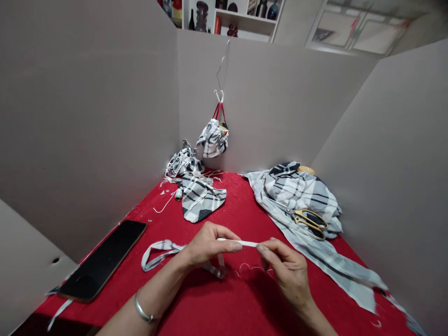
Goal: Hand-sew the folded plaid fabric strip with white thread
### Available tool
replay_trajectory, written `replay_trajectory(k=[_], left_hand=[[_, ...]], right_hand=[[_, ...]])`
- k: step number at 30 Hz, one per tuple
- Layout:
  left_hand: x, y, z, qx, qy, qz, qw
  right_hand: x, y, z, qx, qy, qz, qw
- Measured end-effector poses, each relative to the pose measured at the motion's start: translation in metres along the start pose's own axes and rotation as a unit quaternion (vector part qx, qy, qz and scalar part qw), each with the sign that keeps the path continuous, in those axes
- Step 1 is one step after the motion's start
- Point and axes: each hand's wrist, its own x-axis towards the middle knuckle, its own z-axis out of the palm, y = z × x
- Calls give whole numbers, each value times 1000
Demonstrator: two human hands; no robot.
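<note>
A narrow folded white fabric strip (pixel 249 243) is stretched level between my two hands. My left hand (pixel 209 242) pinches it between thumb and fingers. The strip's plaid tail (pixel 157 255) loops out on the red cloth behind my left wrist. At the strip's right end, my right hand (pixel 289 270) is closed with thumb and fingertips together. A thin white thread (pixel 248 266) curls below, close to the right fingers. Whether a needle is between those fingertips cannot be made out.
Gold-handled scissors (pixel 310 220) lie on heaped plaid cloth (pixel 297 191) at the right. A phone (pixel 103 261) rests at the left. Near the back are a plaid piece (pixel 203 198), a thread spool (pixel 178 194) and scraps (pixel 184 162). A plaid pouch (pixel 213 140) hangs from a hook.
</note>
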Motion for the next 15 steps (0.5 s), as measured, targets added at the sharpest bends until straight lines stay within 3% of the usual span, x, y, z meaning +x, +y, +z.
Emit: replay_trajectory(k=[6, 11, 15], left_hand=[[2, -1, 2, 6, 26, -3, 1000], [-1, 1, 0, 38, 4, -13, 999], [-1, 1, 0, 70, 15, 18, 997]], right_hand=[[-6, 1, -4, -34, 12, -56, 998], [-7, 3, -5, -34, 28, -57, 997], [-7, 3, -5, -24, 13, -40, 999]])
